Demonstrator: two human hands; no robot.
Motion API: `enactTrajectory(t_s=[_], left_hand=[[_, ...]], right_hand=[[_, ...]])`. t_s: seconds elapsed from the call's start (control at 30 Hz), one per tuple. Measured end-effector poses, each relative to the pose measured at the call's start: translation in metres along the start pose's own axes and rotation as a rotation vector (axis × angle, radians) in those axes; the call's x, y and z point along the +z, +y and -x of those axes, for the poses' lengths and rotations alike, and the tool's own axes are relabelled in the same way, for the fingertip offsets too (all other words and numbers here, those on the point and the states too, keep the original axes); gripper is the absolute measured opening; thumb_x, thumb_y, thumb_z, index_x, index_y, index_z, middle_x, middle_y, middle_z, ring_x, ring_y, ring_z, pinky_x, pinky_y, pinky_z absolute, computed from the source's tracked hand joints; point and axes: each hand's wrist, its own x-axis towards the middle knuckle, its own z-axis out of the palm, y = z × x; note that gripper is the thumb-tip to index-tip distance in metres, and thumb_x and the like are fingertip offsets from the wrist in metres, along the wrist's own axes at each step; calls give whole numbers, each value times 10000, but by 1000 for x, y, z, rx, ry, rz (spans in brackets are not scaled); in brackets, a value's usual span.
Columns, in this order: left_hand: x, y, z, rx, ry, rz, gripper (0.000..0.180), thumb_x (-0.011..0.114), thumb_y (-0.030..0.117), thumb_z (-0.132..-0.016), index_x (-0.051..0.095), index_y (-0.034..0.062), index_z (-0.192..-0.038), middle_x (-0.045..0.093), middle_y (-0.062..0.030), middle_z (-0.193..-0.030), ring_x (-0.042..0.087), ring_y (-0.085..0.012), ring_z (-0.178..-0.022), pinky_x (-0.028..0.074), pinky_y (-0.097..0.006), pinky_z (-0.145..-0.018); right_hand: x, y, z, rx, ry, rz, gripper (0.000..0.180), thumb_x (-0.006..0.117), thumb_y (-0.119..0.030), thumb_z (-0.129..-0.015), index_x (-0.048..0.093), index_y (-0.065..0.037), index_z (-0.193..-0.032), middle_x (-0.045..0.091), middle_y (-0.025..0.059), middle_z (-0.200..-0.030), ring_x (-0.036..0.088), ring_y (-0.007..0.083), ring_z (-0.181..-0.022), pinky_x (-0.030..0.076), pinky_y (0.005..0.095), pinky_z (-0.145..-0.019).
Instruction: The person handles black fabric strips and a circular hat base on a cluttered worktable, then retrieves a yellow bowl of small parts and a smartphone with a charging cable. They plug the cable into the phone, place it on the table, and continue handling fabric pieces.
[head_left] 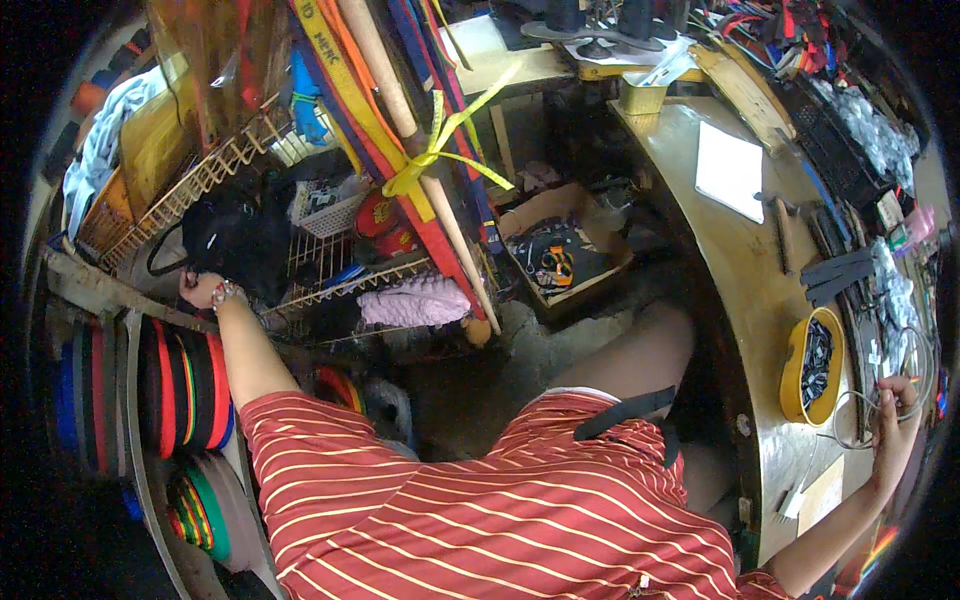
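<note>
At the far right, my right hand [897, 402] is raised over the workbench with its fingers closed on a loop of thin, pale wire or cord [850, 440]. Several turns of it curve around the fingers. My left hand [203, 290] reaches out to the far left, a bracelet on its wrist. Its fingers are curled beside a black cloth bag [235, 245] in a wire rack, near the bag's strap; what they grip is too small to tell. A black strap [630, 412] lies across my lap.
The workbench [715, 260] carries a white paper [730, 170], a hammer [783, 235] and a yellow tub [808, 375] of dark small parts. Rolls of striped webbing [185, 385] stand at left. Colourful straps and a wooden pole [450, 235] hang ahead, above a cardboard box [565, 250].
</note>
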Motion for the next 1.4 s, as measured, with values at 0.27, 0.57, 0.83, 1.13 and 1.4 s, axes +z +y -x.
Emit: enactTrajectory(t_s=[0.27, 0.57, 0.83, 1.13, 1.4], left_hand=[[-3, -41, 7, 346, -659, -671, 296, 618, 31, -732, 617, 51, -1028, 630, -125, -831, 597, -244, -720, 477, -356, -659], [-49, 145, 49, -56, -1634, -927, 327, 569, 35, -790, 555, 20, -1117, 591, -83, -700, 551, -142, -544, 438, -264, -460], [-188, 442, 405, 797, -2957, 927, 500, 682, 225, -791, 508, 44, -1224, 582, -133, -1049, 610, -216, -951, 495, -316, -815], [-388, 584, 572, 318, -2573, 2042, 766, 714, 245, -755, 285, 39, -1355, 372, -177, -1359, 386, -300, -1254, 241, -371, -1080], [-444, 577, 639, 586, -2718, 2253, 196, 488, 206, -899, 599, 47, -869, 574, -143, -829, 548, -302, -854, 426, -412, -783]], right_hand=[[-24, 1, 1, 141, -37, 53, 172, 551, -204, -904, 570, -52, -981, 466, -62, -666, 241, -15, -427, 144, 176, -379], [-30, -51, -1, 144, 92, 115, 248, 557, -255, -883, 603, -12, -880, 444, -65, -617, 328, -7, -443, 211, 181, -392], [-50, -106, 7, -50, 273, 2, 290, 500, -276, -930, 583, 0, -892, 461, -48, -576, 295, -18, -356, 198, 143, -333], [-71, -126, 90, 66, 304, -183, 327, 585, -301, -862, 548, 8, -763, 494, -6, -576, 416, 31, -368, 267, 171, -309], [-81, -151, 268, -292, 880, -197, 224, 549, -196, -852, 514, 22, -815, 534, 189, -853, 566, 227, -719, 486, 228, -417]])
